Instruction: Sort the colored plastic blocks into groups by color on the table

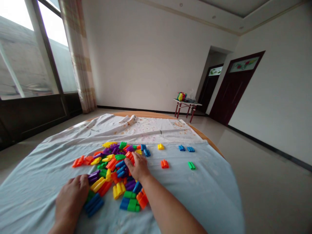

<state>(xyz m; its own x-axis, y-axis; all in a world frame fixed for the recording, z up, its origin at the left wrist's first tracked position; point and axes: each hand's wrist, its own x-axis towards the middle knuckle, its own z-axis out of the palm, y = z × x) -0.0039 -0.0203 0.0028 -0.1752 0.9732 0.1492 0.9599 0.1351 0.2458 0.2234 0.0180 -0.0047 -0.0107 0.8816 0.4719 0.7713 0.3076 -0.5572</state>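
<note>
A heap of colourful ridged plastic building blocks lies on the cloth before me. My left hand rests at the heap's left edge, its fingers loosely bent beside a purple block. Below those fingertips lies a blue block. Over the right side of the heap reaches my right hand, thumb and fingers apart. An orange block shows between its thumb and forefinger; whether they press on it is unclear. Close to the thumb are blue blocks. The undersides of both hands are hidden.
Right of the heap, single blocks lie spaced out: yellow, orange, green and two blue. A light blue cloth and a wrinkled patterned white cloth cover the round table. Farther back stands a small table with bags.
</note>
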